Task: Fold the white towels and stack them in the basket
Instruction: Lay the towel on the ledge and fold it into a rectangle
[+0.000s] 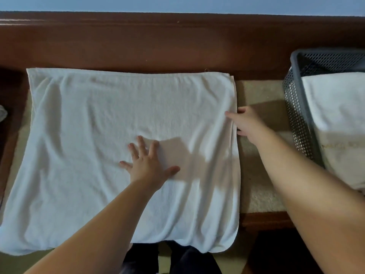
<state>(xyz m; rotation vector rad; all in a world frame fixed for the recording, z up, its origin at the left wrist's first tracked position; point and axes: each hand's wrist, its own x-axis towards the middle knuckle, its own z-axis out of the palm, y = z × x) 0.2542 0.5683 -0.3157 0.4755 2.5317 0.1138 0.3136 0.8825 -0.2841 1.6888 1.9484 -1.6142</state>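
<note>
A large white towel (98, 135) lies spread flat, doubled over, across a beige cushioned surface. My left hand (147, 163) presses flat on its middle with the fingers spread. My right hand (245, 120) is at the towel's right edge, the thumb on top of the layered edge and the fingers beside or under it. At the right stands a grey perforated basket (296, 107) with a folded white towel (339, 103) inside.
A dark wooden backboard (158, 42) runs along the far side. Beige cushion (260, 107) shows between towel and basket. A bit of grey cloth (3, 114) shows at the left edge. My dark-trousered legs (167, 258) are below the towel's near edge.
</note>
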